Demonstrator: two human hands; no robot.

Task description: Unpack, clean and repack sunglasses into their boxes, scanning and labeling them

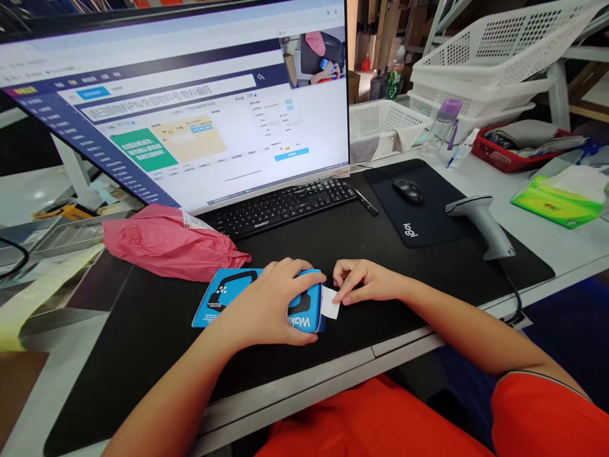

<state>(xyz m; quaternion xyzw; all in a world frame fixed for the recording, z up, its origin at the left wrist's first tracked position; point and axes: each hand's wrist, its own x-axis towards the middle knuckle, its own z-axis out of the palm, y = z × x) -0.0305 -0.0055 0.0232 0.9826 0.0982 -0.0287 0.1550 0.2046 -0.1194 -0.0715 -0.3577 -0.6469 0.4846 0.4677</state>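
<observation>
A blue box (216, 304) with white and black print lies flat on the black desk mat (375, 381). My left hand (271, 301) spans the box from above, its thumb on the near edge and its fingers over the far edge. At the right end of the box a small white label (330, 303) sticks out. My right hand (361, 282) has its fingertips closed on that label. Behind the box lies a pink plastic bag (171, 244) with a white sticker on it. Whether the label is stuck to the box end cannot be seen.
A monitor (214, 114) stands behind a black keyboard (290, 206). To the right are a pen (365, 201), a mouse (408, 190) on its pad, a grey barcode scanner (483, 222), a tissue pack (556, 200), a red basket (518, 152) and stacked white baskets (490, 57).
</observation>
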